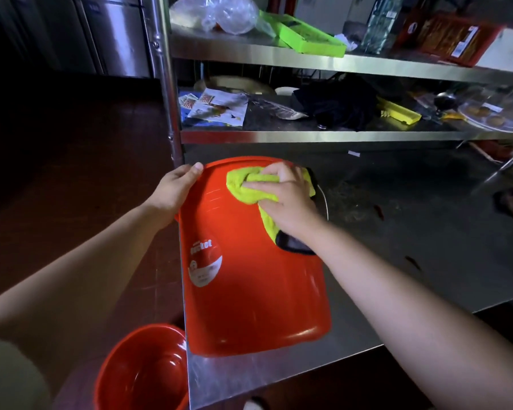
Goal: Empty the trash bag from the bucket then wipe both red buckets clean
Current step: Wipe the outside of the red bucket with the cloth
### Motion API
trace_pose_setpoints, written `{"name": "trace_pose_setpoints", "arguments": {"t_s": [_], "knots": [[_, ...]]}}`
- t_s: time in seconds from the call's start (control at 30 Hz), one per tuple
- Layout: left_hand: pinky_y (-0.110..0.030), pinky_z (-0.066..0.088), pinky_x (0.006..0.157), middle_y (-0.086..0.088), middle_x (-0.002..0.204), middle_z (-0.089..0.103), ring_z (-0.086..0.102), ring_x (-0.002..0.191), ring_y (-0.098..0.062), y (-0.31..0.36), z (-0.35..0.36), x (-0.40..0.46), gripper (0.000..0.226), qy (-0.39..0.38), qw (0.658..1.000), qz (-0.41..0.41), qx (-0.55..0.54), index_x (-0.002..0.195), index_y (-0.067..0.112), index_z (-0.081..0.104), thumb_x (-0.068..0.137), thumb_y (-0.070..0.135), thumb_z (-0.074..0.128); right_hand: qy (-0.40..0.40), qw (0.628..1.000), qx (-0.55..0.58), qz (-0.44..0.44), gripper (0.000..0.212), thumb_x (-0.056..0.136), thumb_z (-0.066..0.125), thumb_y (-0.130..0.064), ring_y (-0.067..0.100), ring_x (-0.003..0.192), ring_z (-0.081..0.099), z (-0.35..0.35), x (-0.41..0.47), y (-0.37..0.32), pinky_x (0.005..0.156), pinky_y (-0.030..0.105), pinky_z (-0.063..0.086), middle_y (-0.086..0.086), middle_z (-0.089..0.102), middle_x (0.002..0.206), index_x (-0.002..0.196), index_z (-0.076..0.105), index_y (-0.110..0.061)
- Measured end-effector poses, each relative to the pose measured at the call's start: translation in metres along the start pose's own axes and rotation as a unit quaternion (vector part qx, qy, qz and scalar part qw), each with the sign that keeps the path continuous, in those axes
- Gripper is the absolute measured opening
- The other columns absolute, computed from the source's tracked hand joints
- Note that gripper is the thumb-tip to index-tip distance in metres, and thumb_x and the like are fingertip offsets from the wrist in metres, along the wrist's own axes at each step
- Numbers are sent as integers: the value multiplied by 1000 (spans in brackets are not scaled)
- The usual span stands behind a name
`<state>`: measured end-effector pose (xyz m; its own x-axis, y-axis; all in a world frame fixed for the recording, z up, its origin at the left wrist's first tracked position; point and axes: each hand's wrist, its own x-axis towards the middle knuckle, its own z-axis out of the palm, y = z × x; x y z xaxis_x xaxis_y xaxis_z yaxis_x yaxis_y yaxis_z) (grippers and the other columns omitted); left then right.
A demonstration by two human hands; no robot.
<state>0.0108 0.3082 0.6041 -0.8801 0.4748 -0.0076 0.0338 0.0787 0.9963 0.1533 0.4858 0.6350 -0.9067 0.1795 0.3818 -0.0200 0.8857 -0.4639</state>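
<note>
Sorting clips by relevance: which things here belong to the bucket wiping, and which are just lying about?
In the job: red bucket on the table, yellow-green cloth, right hand, left hand, second red bucket.

Lying about: green tray, leaflets, plastic bag, yellow box.

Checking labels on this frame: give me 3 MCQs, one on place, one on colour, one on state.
1. Where is the second bucket?
A. On the top shelf
B. On the floor, left of the table corner
C. Inside the first bucket

2. What colour is the cloth?
A. Yellow-green
B. White
C. Blue

3. How is the bucket on the table placed?
A. Upright
B. Hanging from the shelf
C. On its side

Answers:
1 B: the second bucket sits below the table edge, mouth up.
2 A: the cloth under the right hand is yellow-green.
3 C: the bucket lies wall-down with its rim away from the camera, and the left hand grips that rim.
</note>
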Motion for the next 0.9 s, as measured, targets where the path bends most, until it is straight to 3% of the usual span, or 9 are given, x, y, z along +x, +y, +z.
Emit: {"name": "trace_pose_setpoints", "arguments": {"t_s": [0.13, 0.3, 0.37, 0.43, 0.53, 0.63, 0.77, 0.9], "knots": [[-14, 45, 44, 5, 71, 63, 59, 52, -1, -8, -10, -7, 24, 20, 1000, 6, -10, 83, 24, 61, 94, 42, 49, -80, 996, 3, -50, 47, 72, 53, -11, 23, 107, 39, -12, -74, -15, 93, 36, 27, 2, 51, 112, 111, 68, -35], [-16, 36, 37, 10, 48, 51, 46, 38, -4, -12, -15, -10, 29, 36, 999, 10, 12, 73, 22, 55, 94, 41, 50, -146, 986, 13, -79, 54, 69, 52, -4, 22, 107, 38, -22, -155, -25, 86, 46, 38, 5, 53, 114, 111, 69, -33], [-19, 39, 43, 10, 51, 51, 47, 41, -6, -8, -16, -9, 29, 44, 999, 15, 22, 70, 21, 55, 95, 35, 50, -158, 983, 12, -90, 57, 66, 55, -3, 24, 106, 40, -25, -168, -26, 85, 47, 39, 7, 53, 115, 113, 68, -33], [-26, 45, 62, 9, 64, 58, 54, 59, -9, 4, -11, -5, 24, 56, 994, 42, 79, 71, 25, 61, 92, 31, 50, -152, 983, 4, -102, 54, 66, 57, -5, 25, 107, 39, -25, -172, -29, 85, 48, 38, 8, 54, 115, 112, 69, -32], [-28, 42, 80, 6, 93, 68, 60, 88, -17, 35, 11, 3, 28, 44, 959, 88, 264, 84, 39, 66, 80, 55, 45, -133, 982, -12, -134, 49, 67, 53, -9, 23, 108, 36, -17, -170, -37, 83, 49, 38, 8, 56, 116, 108, 69, -31], [-28, 38, 81, -1, 113, 67, 59, 107, -25, 50, 34, 10, 51, 8, 931, 64, 358, 109, 31, 66, 82, 69, 44, -94, 981, -11, -170, 46, 65, 65, -5, 26, 108, 40, -2, -165, -41, 79, 50, 40, 5, 56, 114, 104, 71, -28], [-28, 41, 98, 3, 120, 64, 56, 114, -17, 50, 28, 11, 53, -4, 969, 18, 247, 115, 29, 65, 79, 66, 55, -20, 986, -25, -161, 40, 70, 60, -8, 29, 100, 45, 4, -131, -35, 79, 47, 41, 9, 60, 110, 102, 72, -28], [-31, 43, 100, 6, 115, 67, 59, 108, -14, 52, 31, 7, 50, -13, 973, 24, 228, 108, 29, 69, 77, 66, 57, 58, 997, -1, -58, 45, 67, 58, -4, 35, 101, 49, -3, -62, -23, 92, 47, 36, 11, 59, 110, 104, 73, -24]]}}
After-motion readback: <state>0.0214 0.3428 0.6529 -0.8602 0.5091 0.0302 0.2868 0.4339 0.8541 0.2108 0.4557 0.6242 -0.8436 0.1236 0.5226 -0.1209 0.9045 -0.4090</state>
